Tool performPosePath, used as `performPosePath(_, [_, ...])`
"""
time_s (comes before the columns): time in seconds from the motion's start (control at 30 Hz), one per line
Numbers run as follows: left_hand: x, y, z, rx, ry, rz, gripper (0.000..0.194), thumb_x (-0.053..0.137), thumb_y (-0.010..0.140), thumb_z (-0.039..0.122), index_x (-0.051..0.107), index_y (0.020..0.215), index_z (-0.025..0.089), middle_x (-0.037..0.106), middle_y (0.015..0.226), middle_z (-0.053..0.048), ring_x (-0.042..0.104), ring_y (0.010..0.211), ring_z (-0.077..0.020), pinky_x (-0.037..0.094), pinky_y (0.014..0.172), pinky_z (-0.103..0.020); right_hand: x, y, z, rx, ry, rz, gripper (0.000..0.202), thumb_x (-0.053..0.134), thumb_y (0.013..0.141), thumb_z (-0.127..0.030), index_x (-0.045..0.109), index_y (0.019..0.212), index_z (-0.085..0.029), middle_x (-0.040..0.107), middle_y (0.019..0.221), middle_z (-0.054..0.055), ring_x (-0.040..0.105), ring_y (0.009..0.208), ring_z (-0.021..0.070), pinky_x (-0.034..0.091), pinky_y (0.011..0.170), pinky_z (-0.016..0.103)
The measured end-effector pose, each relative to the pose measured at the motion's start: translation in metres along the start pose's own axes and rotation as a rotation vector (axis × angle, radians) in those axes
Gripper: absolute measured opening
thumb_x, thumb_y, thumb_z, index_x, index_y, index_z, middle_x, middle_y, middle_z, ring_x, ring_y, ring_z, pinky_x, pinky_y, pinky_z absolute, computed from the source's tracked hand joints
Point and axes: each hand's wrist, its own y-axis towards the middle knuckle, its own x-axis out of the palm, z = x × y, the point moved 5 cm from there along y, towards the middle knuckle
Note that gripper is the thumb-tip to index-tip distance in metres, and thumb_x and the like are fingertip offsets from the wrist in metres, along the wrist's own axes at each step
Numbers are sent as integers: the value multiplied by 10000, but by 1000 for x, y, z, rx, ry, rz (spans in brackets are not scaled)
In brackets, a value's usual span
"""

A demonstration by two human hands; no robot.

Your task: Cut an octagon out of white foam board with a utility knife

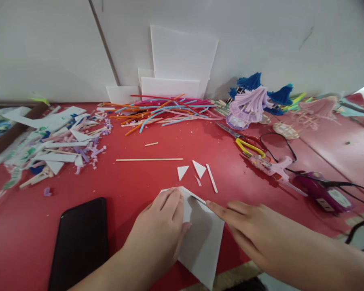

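Note:
A white foam sheet (202, 238) with an angled top lies at the table's front edge. My left hand (165, 222) is on its upper left part, fingers together and wrapped over the edge, thumb on the face. In my right hand (245, 222) is a thin dark blade (197, 199), its tip on the sheet near the upper right edge; the handle is hidden by my fingers. Just beyond the sheet lie two white triangular offcuts (183, 172), a narrow white strip (211, 178) and a tiny sliver (198, 180). A long thin stick (149, 159) lies farther back.
A black phone (80, 242) lies at the front left, with a scrap pile (63, 141) behind it. Coloured pipe cleaners (166, 111) lie along the wall below leaning white boards (182, 52). Yellow-handled scissors (250, 147), a pink glue gun (274, 167) and small craft models (250, 105) are at right.

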Motion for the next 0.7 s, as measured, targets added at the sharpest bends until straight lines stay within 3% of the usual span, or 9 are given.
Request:
performPosePath(0.37, [-1,-1,-1,-23,-40,-12,490,534,867,306,555,1249,0,619,1250,-213,574,1132,-344,558,877,-452,5,-2,3,-17,-42,-16,636,483,798,-40,511,1395,-256,652,1273,77,663,951,247,570,761,385])
performPosePath(0.5, [-3,0,1,-23,-45,-37,627,662,789,416,565,1222,-28,633,1203,-237,586,1107,-371,556,897,-475,8,-1,1,-14,-182,-119,609,474,799,-39,518,1388,-189,626,1309,118,670,949,284,585,719,418])
performPosePath(0.7, [-5,3,-1,-39,-35,-90,706,719,729,427,555,1247,-24,614,1256,-234,593,1118,-370,566,894,-455,16,-4,-1,2,-279,-194,609,453,815,-30,453,1422,-89,595,1342,157,674,986,310,616,731,451])
